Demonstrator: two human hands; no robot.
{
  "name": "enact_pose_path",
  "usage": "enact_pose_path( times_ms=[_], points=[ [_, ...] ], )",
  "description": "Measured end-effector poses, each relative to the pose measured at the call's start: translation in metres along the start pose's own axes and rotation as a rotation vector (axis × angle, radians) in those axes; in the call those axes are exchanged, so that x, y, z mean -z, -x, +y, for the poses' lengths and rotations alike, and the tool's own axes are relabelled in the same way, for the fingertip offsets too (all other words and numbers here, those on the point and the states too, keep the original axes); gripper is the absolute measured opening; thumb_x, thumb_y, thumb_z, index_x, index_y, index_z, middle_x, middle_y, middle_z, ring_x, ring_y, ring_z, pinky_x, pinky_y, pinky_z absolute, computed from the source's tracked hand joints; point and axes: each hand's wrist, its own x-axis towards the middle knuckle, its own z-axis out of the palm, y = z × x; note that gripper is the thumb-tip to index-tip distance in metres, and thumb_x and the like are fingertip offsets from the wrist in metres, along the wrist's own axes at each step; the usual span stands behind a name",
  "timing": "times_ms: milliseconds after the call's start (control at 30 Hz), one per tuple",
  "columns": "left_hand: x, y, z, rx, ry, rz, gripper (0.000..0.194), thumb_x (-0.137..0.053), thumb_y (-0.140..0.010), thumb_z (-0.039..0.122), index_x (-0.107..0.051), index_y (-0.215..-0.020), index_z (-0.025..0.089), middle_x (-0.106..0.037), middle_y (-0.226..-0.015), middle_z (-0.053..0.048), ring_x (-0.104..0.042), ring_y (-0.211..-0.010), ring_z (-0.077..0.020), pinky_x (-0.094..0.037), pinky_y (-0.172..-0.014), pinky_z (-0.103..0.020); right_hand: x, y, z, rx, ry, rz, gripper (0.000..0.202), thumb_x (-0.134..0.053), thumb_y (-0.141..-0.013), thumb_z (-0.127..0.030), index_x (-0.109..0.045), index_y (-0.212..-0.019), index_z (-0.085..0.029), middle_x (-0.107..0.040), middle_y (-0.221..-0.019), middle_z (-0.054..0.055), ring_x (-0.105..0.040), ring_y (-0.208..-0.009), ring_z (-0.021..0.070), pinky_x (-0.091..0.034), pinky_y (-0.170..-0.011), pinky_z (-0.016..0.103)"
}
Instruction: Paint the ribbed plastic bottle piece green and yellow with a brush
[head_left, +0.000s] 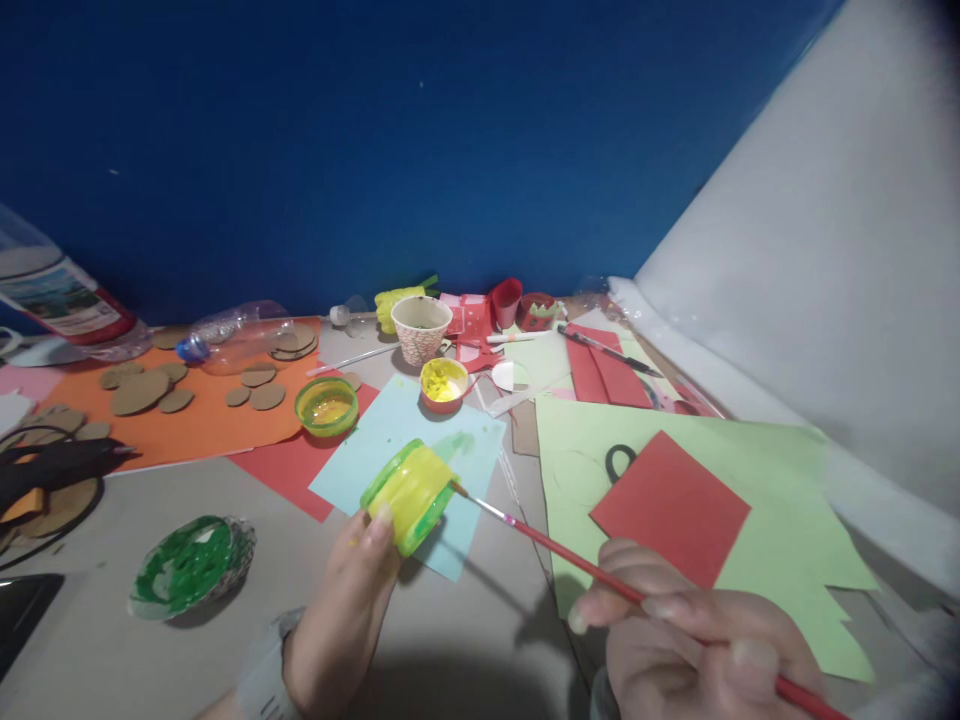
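My left hand (360,580) grips a short cylinder painted yellow with green rims (411,490), tilted above a light blue sheet (345,455). A red-handled paintbrush (555,545) is held in my right hand (690,630), fingers closed around its shaft. The brush's tip touches the right edge of the painted cylinder. Beyond the cylinder stands a small red cup of yellow paint (444,385). To its left sits a green-and-yellow painted bowl (327,406). A dish of green paint (187,568) lies left of my left hand.
Scissors (619,462) lie partly under a red square (675,510) on light green paper (787,490). A patterned paper cup (421,330) stands at the back. Cardboard discs (139,390) and a clear plastic bottle piece (244,335) rest on orange paper (202,430). A blue wall (420,140) rises behind.
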Motion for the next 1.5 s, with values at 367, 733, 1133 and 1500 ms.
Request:
enact_pose_path(
  times_ms=[367,733,1133,1500],
  points=[
    [0.001,-0.002,-0.001,-0.021,-0.034,-0.014,0.047,-0.047,-0.092,0.050,-0.056,-0.132,0.028,-0.063,-0.134,-0.005,-0.050,-0.130,-0.0241,-0.042,-0.104,-0.035,0.000,0.002,0.005,0.006,0.014,0.128,0.020,-0.057,-0.088,-0.025,-0.069,-0.073,-0.018,-0.066,-0.060,-0.002,-0.061,-0.041,0.0166,-0.052,-0.057,0.036],
    [0.000,0.001,0.001,-0.002,-0.021,0.021,0.048,-0.051,-0.090,0.051,-0.057,-0.132,0.028,-0.065,-0.131,-0.005,-0.048,-0.133,-0.0248,-0.041,-0.106,-0.036,0.004,0.004,0.005,-0.023,-0.013,0.047,0.021,-0.053,-0.091,-0.027,-0.068,-0.078,-0.022,-0.067,-0.056,-0.002,-0.059,-0.041,0.0158,-0.049,-0.056,0.035],
    [0.000,0.000,0.000,-0.007,-0.015,0.018,0.049,-0.047,-0.091,0.052,-0.054,-0.134,0.029,-0.065,-0.131,-0.004,-0.049,-0.131,-0.0244,-0.041,-0.106,-0.036,0.002,0.002,0.004,-0.015,-0.028,0.051,0.021,-0.056,-0.091,-0.027,-0.068,-0.076,-0.018,-0.069,-0.061,-0.003,-0.062,-0.043,0.0132,-0.049,-0.058,0.031],
    [0.000,0.000,0.000,-0.012,-0.018,-0.015,0.045,-0.045,-0.093,0.051,-0.057,-0.131,0.030,-0.065,-0.131,-0.003,-0.051,-0.129,-0.0226,-0.042,-0.104,-0.032,0.003,-0.003,-0.006,0.063,-0.028,-0.178,0.023,-0.050,-0.096,-0.029,-0.067,-0.084,-0.021,-0.070,-0.060,-0.001,-0.060,-0.042,0.0145,-0.046,-0.049,0.029]
  ],
)
